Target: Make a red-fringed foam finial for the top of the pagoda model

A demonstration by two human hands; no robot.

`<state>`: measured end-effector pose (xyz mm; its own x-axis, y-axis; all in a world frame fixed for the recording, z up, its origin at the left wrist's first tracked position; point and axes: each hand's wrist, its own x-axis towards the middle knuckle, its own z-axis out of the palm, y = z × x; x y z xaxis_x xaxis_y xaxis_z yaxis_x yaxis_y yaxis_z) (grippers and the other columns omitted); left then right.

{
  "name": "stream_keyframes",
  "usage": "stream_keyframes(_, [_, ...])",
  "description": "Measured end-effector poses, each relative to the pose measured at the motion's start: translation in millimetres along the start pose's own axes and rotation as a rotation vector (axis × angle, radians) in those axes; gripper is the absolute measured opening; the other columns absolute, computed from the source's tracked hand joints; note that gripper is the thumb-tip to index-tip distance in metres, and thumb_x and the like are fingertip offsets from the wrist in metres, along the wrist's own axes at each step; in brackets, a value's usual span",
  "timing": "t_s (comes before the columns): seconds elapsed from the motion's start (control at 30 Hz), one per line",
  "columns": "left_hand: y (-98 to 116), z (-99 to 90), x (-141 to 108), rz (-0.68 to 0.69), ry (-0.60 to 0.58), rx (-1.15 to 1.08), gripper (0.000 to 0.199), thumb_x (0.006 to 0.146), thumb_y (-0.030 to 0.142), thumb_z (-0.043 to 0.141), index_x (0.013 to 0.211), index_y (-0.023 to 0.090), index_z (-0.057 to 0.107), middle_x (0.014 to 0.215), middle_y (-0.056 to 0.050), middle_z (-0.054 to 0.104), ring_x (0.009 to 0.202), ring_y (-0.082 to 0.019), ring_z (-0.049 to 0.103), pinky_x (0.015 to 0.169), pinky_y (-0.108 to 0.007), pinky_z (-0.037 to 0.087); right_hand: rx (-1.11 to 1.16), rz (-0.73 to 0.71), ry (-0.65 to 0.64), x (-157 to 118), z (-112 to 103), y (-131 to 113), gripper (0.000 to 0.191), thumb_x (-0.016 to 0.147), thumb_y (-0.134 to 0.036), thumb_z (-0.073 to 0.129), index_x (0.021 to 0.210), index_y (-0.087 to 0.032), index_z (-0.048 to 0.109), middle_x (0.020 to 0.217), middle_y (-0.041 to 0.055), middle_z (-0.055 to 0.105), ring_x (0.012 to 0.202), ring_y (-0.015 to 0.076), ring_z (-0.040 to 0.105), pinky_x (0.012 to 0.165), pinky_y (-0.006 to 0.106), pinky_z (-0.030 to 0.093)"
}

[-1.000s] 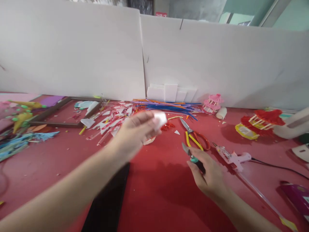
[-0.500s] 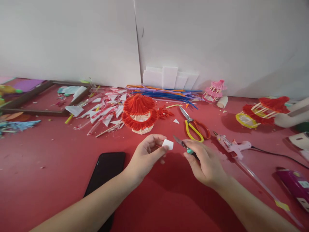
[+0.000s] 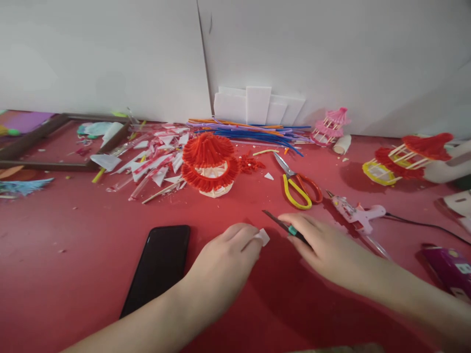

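Observation:
My left hand (image 3: 230, 262), back turned up, pinches a small white piece of foam board (image 3: 263, 237) whose corner shows past the fingertips. To its right, my right hand (image 3: 324, 242) grips a utility knife (image 3: 292, 230) with a teal part on its dark handle. The blade points up and left, apart from the white piece. Beyond both hands stands a red pavilion model (image 3: 209, 164) with a fluffy tiered roof and pale sticks. A black phone (image 3: 158, 267) lies left of my left hand.
Scissors (image 3: 296, 189) and a pink glue gun (image 3: 358, 215) lie near my right hand. Scraps (image 3: 158, 157) spread at the back left, beside pipe cleaners (image 3: 250, 132) and white boards (image 3: 258, 105). Another red model (image 3: 405, 159) lies at the right; a pink one (image 3: 331, 127) is behind.
My left hand has rolled over, back now up, and come slightly nearer with the white piece. The knife has shifted a little right and shows more of its handle. The view has shifted slightly.

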<state>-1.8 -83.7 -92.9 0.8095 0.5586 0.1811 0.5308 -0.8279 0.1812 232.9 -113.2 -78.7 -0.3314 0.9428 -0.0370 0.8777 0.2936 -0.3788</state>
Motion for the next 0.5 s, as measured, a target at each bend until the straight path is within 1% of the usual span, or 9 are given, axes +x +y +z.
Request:
stream_keyframes(0.07, [1.3, 8.0, -5.7, 0.107, 0.008, 0.045, 0.032, 0.092, 0.01, 0.049, 0.121, 0.011, 0.063, 0.126, -0.011, 0.067, 0.117, -0.028, 0.063, 0.097, -0.039, 0.056, -0.002, -0.016, -0.02, -0.8, -3.7, -3.6, 0.044, 0.096, -0.018, 0.043, 0.139, -0.026, 0.046, 0.122, 0.0095, 0.067, 0.092, 0.0211, 0.072, 0.077, 0.035, 0.058])
stream_keyframes(0.13, [3.8, 16.4, -9.9, 0.137, 0.01, 0.104, 0.035, 0.092, 0.01, 0.048, 0.124, 0.007, 0.062, 0.132, -0.014, 0.064, 0.121, -0.03, 0.06, 0.099, -0.042, 0.056, -0.015, -0.037, -0.047, -0.8, -5.8, -5.9, 0.045, 0.095, -0.016, 0.043, 0.139, -0.026, 0.049, 0.118, 0.009, 0.07, 0.09, 0.0203, 0.072, 0.077, 0.034, 0.058])
stream_keyframes(0.17, [5.5, 19.4, -11.1, 0.13, -0.007, 0.122, 0.036, 0.093, 0.012, 0.047, 0.125, 0.007, 0.062, 0.133, -0.015, 0.063, 0.12, -0.031, 0.061, 0.098, -0.042, 0.056, -0.023, -0.048, -0.061, -0.5, -6.5, -6.5, 0.045, 0.094, -0.015, 0.043, 0.137, -0.025, 0.052, 0.116, 0.0088, 0.071, 0.089, 0.02, 0.072, 0.077, 0.033, 0.058])
stream_keyframes(0.23, [9.4, 22.0, -12.1, 0.097, -0.049, 0.138, 0.037, 0.094, 0.017, 0.048, 0.126, 0.006, 0.062, 0.132, -0.016, 0.063, 0.112, -0.031, 0.064, 0.091, -0.042, 0.06, -0.038, -0.079, -0.088, 0.5, -7.5, -6.7, 0.046, 0.093, -0.012, 0.044, 0.136, -0.025, 0.054, 0.113, 0.0083, 0.072, 0.088, 0.0192, 0.072, 0.077, 0.032, 0.057])
stream_keyframes(0.33, [14.6, 20.6, -11.3, 0.061, -0.075, 0.146, 0.04, 0.094, 0.022, 0.05, 0.127, 0.003, 0.061, 0.133, -0.018, 0.062, 0.102, -0.031, 0.065, 0.08, -0.041, 0.063, -0.062, -0.119, -0.107, 3.2, -10.6, -6.1, 0.048, 0.091, -0.01, 0.045, 0.135, -0.027, 0.056, 0.107, 0.0066, 0.072, 0.083, 0.0172, 0.071, 0.074, 0.029, 0.055])
stream_keyframes(0.43, [17.2, 18.7, -10.4, 0.047, -0.063, 0.137, 0.043, 0.094, 0.022, 0.049, 0.131, 0.0, 0.059, 0.135, -0.021, 0.06, 0.102, -0.032, 0.064, 0.079, -0.041, 0.062, -0.092, -0.143, -0.12, 7.1, -16.8, -5.9, 0.048, 0.089, -0.01, 0.047, 0.132, -0.027, 0.059, 0.1, 0.0054, 0.072, 0.079, 0.016, 0.069, 0.069, 0.027, 0.051])
stream_keyframes(0.5, [17.7, 18.2, -10.2, 0.023, -0.078, 0.122, 0.046, 0.095, 0.023, 0.049, 0.134, -0.001, 0.055, 0.135, -0.023, 0.059, 0.103, -0.032, 0.063, 0.08, -0.042, 0.062, -0.111, -0.159, -0.149, 10.3, -21.6, -6.1, 0.05, 0.088, -0.009, 0.048, 0.133, -0.029, 0.059, 0.096, 0.0044, 0.071, 0.076, 0.0151, 0.068, 0.066, 0.026, 0.048])
